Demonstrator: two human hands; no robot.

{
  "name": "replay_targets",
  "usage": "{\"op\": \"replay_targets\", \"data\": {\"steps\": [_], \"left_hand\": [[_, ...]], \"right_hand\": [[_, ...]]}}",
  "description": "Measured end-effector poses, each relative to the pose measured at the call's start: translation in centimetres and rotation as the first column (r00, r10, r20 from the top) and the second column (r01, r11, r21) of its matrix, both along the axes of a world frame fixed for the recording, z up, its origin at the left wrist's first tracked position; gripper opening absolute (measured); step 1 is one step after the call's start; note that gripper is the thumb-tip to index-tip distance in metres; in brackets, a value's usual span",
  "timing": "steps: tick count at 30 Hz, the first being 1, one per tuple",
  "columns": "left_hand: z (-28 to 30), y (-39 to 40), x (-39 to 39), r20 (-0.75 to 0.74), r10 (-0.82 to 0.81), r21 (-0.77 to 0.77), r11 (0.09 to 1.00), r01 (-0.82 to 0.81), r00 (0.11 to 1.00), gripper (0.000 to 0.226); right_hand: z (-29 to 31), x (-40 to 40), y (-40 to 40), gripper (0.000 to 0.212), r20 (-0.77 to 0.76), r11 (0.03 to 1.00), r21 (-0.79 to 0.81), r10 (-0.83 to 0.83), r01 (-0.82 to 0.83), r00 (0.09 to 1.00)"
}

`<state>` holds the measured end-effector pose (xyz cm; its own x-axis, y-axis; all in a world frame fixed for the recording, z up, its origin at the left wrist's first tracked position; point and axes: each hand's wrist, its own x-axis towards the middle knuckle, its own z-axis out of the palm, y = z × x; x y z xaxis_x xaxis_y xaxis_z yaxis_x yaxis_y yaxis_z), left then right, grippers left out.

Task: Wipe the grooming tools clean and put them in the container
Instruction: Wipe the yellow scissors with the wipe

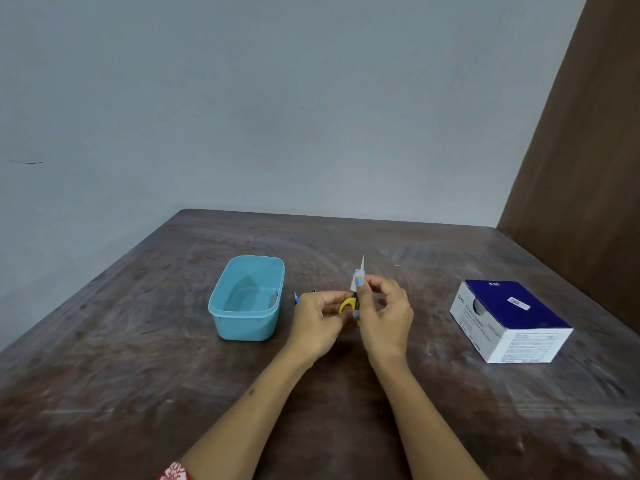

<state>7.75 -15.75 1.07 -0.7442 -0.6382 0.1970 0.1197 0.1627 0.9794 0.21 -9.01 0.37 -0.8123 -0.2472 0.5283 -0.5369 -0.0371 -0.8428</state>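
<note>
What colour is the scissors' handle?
Yellow: the scissors' handle shows between both hands in the head view.

Turquoise container (246, 299), yellow-handled scissors (348, 304), blue-and-white box (509, 320), dark brown table (138, 375), red-and-white patterned sleeve (175, 472)

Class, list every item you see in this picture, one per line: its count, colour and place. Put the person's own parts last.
container: one, light blue, on table left of the hands, nothing inside
scissors: one, yellow handle, held between both hands
wipe: one, white, wrapped round the scissors' blade
swab box: one, blue and white, table right
small tools: partly hidden behind left hand
table: one, dark brown
left hand: grips scissors handle
right hand: pinches wipe
</note>
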Motion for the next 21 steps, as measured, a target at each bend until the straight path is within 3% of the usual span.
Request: {"op": "replay_targets", "data": {"steps": [5, 9, 12, 17, 21], "left_hand": [[-0.3, 0.0, -0.2, 0.099, -0.147, 0.072, 0.988, 0.140, 0.984, 0.021], [-0.3, 0.0, -0.1, 0.069, -0.036, -0.075, 0.996, 0.041, 0.997, 0.023], [-0.1, -0.3, -0.1, 0.034, 0.020, -0.098, 0.995, -0.017, 0.999, 0.026], [-0.5, 0.0, -0.3, 0.101, -0.158, 0.064, 0.986, 0.152, 0.982, 0.020], [-0.5, -0.3, -0.3, 0.077, 0.006, -0.085, 0.996, 0.001, 0.997, 0.026]], "right_hand": [[0.6, 0.0, 0.3, 0.011, 0.078, 0.989, -0.135, -0.049, 0.060, 0.996], [0.2, -0.2, 0.1, 0.007, 0.054, 0.993, -0.113, -0.023, 0.029, 0.998], [0.0, -0.1, -0.1, 0.006, 0.049, 0.997, -0.073, 0.017, -0.014, 0.999], [0.1, -0.5, 0.1, 0.011, 0.082, 0.982, -0.172, -0.064, 0.078, 0.995], [-0.4, -0.6, -0.3, 0.006, 0.034, 0.994, -0.104, -0.029, 0.033, 0.999]]}}
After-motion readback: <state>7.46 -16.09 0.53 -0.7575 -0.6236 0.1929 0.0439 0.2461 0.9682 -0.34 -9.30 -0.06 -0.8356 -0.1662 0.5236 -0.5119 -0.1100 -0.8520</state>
